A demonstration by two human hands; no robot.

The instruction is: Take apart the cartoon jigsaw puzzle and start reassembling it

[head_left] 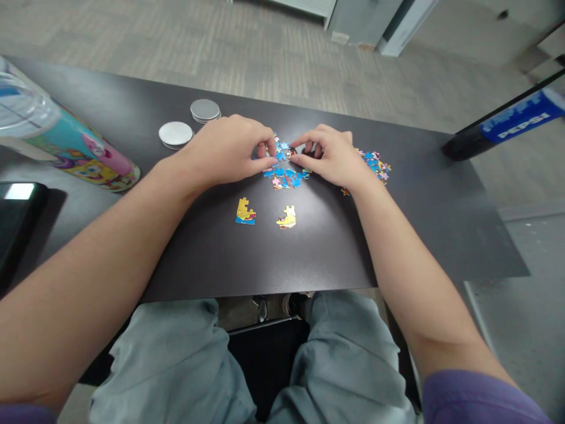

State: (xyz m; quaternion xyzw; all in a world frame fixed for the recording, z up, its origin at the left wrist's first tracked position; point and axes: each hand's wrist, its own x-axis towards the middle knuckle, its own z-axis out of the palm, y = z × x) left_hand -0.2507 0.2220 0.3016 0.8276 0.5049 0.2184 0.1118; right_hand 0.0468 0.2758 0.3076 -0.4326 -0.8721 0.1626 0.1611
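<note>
Blue jigsaw pieces (286, 178) lie loosely grouped on the dark table between my hands. My left hand (241, 147) is at the left side of this group, fingers curled and thumb tip near the pieces. From the right, my right hand (329, 154) reaches in with bent fingers, its fingertips at the group's edge. Whether either hand grips a piece is too small to tell. More mixed pieces (377, 165) are partly hidden behind my right hand. Nearer to me lie a yellow and blue joined section (245, 212) and a separate yellow section (288, 217).
Silver discs (175, 134) and a second stack of discs (205, 110) are at the back left. A cartoon-printed cylinder (95, 153) lies farther left, beside a black device (17, 218). A Pepsi bottle (507, 125) is at the right end of the table (450, 235).
</note>
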